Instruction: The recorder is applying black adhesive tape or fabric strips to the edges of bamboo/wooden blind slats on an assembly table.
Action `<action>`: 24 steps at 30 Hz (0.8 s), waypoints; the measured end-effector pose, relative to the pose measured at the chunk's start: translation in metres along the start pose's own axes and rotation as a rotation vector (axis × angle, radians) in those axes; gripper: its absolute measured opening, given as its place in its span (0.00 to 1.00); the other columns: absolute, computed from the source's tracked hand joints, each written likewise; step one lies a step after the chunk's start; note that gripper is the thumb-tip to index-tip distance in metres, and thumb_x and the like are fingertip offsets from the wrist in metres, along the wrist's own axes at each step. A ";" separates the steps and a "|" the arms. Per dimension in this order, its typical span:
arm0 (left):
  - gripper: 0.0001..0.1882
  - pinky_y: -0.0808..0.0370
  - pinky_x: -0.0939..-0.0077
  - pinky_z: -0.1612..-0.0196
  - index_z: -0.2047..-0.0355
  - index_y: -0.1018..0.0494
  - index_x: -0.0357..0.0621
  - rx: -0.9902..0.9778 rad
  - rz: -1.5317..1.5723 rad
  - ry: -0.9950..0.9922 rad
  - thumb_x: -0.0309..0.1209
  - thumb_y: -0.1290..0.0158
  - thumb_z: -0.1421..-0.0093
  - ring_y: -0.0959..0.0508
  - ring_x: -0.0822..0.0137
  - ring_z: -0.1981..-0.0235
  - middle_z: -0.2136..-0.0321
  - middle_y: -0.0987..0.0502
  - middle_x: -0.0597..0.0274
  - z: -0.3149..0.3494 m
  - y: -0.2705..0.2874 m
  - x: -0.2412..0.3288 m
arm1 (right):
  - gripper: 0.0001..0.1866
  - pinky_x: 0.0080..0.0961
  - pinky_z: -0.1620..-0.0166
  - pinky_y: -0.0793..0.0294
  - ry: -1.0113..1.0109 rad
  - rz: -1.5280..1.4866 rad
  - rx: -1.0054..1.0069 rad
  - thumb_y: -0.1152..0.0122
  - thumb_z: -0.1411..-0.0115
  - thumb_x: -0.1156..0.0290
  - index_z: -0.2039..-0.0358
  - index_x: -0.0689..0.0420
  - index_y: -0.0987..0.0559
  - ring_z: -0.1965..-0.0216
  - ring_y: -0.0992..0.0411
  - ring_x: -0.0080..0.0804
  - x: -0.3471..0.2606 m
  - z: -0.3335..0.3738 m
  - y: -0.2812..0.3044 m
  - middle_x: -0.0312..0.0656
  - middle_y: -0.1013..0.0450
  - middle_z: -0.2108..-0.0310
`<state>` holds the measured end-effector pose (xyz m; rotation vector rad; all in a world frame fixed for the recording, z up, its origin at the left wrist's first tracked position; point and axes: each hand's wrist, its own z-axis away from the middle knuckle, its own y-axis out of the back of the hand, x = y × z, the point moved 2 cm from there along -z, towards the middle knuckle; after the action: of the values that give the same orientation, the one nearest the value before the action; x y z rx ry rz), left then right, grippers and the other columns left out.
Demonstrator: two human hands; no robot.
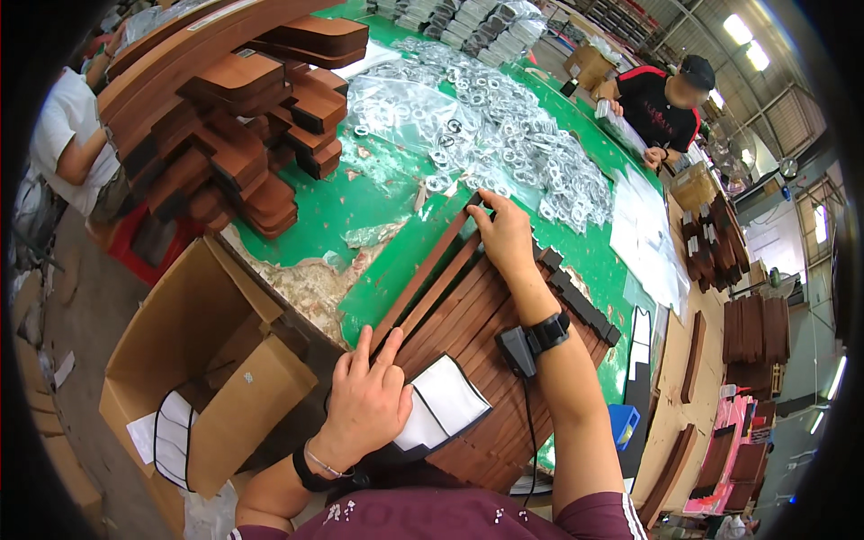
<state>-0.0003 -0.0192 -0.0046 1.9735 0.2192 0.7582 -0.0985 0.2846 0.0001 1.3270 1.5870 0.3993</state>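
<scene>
A row of long brown wooden slats (477, 337) with dark ends lies side by side in front of me. At the far end of the leftmost slat (427, 268), my right hand (504, 232) is closed, thumb and fingers pinching its tip. My left hand (371, 393) rests at the near ends of the leftmost slats, index and middle fingers stretched out and apart, touching the wood. Beside it a white sheet with black edging (443, 405) lies on top of the slats.
Stacked brown wooden parts (243, 135) rise at the far left. An open cardboard box (256, 409) stands near left. Many small bagged rings (504, 126) cover the back of the green table (382, 202). Across it a person (661, 108) holds a clear package; another person (72, 135) is at left.
</scene>
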 end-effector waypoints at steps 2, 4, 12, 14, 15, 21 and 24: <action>0.11 0.35 0.46 0.47 0.73 0.33 0.40 0.006 0.015 0.004 0.32 0.44 0.44 0.35 0.33 0.37 0.36 0.33 0.42 0.001 0.000 -0.001 | 0.19 0.39 0.50 0.24 -0.033 -0.014 -0.028 0.34 0.41 0.65 0.53 0.62 0.19 0.53 0.23 0.51 -0.002 -0.001 0.000 0.53 0.21 0.54; 0.11 0.35 0.46 0.47 0.73 0.33 0.40 0.017 0.007 -0.004 0.32 0.44 0.44 0.36 0.33 0.37 0.36 0.34 0.42 0.001 0.000 0.000 | 0.19 0.39 0.49 0.24 -0.028 -0.019 -0.026 0.33 0.41 0.65 0.53 0.62 0.19 0.53 0.23 0.52 -0.002 -0.002 -0.001 0.53 0.21 0.55; 0.11 0.35 0.45 0.46 0.72 0.33 0.40 -0.007 0.013 0.003 0.31 0.44 0.44 0.36 0.33 0.37 0.36 0.34 0.43 0.000 0.002 0.002 | 0.19 0.41 0.50 0.25 0.015 0.045 0.003 0.33 0.42 0.66 0.53 0.62 0.19 0.53 0.23 0.51 -0.003 0.001 0.001 0.52 0.21 0.54; 0.10 0.35 0.45 0.45 0.72 0.33 0.40 -0.002 0.013 0.002 0.31 0.44 0.44 0.36 0.33 0.37 0.36 0.34 0.43 0.001 0.002 0.002 | 0.20 0.42 0.49 0.26 0.000 0.092 -0.012 0.33 0.43 0.67 0.52 0.63 0.19 0.53 0.24 0.51 -0.006 0.000 -0.001 0.52 0.22 0.54; 0.11 0.35 0.44 0.45 0.72 0.33 0.39 -0.003 0.009 0.008 0.31 0.44 0.44 0.36 0.33 0.37 0.36 0.34 0.43 0.001 0.001 0.002 | 0.21 0.44 0.47 0.29 -0.028 0.068 -0.026 0.32 0.44 0.67 0.51 0.63 0.20 0.51 0.25 0.51 -0.005 0.000 -0.004 0.53 0.22 0.53; 0.10 0.35 0.45 0.45 0.72 0.33 0.39 0.002 0.004 0.012 0.31 0.44 0.44 0.36 0.33 0.36 0.36 0.33 0.43 -0.001 0.000 0.004 | 0.27 0.39 0.46 0.26 -0.019 0.073 -0.003 0.31 0.45 0.68 0.46 0.65 0.24 0.50 0.25 0.53 0.003 0.003 -0.006 0.54 0.23 0.50; 0.10 0.35 0.45 0.45 0.72 0.33 0.39 0.000 0.004 0.018 0.31 0.44 0.44 0.36 0.33 0.36 0.36 0.33 0.43 0.000 0.001 0.003 | 0.29 0.39 0.46 0.26 -0.027 0.046 0.002 0.31 0.45 0.68 0.43 0.64 0.25 0.50 0.25 0.53 0.001 0.003 -0.007 0.54 0.23 0.50</action>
<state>0.0022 -0.0186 -0.0020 1.9678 0.2262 0.7786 -0.0995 0.2822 -0.0068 1.3674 1.5370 0.4060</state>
